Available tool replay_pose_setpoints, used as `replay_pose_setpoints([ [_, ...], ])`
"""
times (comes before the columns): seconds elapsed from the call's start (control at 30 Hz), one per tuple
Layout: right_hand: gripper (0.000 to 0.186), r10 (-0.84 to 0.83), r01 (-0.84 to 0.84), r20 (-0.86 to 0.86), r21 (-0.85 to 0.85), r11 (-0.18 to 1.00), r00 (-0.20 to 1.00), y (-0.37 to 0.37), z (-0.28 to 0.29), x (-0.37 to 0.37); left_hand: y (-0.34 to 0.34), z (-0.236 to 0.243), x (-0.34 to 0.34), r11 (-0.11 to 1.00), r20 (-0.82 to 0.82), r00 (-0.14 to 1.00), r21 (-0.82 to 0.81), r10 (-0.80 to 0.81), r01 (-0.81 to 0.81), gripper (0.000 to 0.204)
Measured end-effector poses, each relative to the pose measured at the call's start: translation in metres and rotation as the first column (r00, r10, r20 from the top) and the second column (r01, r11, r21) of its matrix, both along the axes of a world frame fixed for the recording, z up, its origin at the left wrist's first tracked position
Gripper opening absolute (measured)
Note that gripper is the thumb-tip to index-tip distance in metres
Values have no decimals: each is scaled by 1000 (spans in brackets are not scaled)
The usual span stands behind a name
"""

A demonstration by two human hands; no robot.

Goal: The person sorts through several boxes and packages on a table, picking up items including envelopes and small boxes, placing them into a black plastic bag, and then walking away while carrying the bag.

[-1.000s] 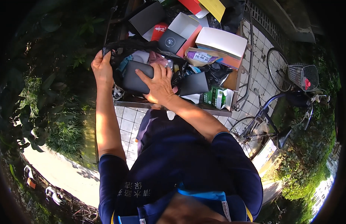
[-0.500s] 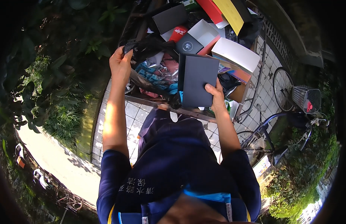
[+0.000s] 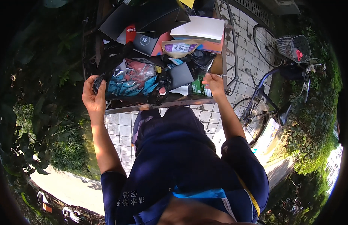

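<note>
Black plastic bag (image 3: 113,60) holds blue and pink wrappers (image 3: 135,78); left hand (image 3: 94,96), arm extended, pinches it. Right hand (image 3: 215,84) curled at green cardboard box (image 3: 197,87), grip unclear.

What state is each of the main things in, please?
Black bag, open, with wrappers inside
Left hand, gripping the bag's edge
Right hand, fingers bent by the green box; grip unclear
Brown pouch, lying down; sealed or not, unclear
Bicycle, standing, without a rider
Bicycle basket, holding something red
</note>
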State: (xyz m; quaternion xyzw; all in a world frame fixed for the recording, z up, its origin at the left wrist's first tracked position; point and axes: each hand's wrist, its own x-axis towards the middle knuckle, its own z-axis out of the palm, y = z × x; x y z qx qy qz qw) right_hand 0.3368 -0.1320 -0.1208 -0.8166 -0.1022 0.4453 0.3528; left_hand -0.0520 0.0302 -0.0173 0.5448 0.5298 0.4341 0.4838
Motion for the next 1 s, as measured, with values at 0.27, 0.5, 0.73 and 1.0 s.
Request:
replay_pose_setpoints([
  [0.27,94,790,-785,549,-349,511,271,2,-1,-13,-11,1,5,997,-168,984,32,-65,71,23],
  [0.5,79,762,-712,471,-702,19,-444,56,-69,-32,-6,13,28,992,-362,925,7,-117,128,27],
  [0.73,80,783,-744,487,-667,47,-387,33,-22,-27,-16,-1,18,996,-400,912,-16,-90,91,30],
  [1.0,81,837,-868,539,-456,195,-95,46,-18,-41,-22,-1,14,990,-349,932,64,-99,129,37],
])
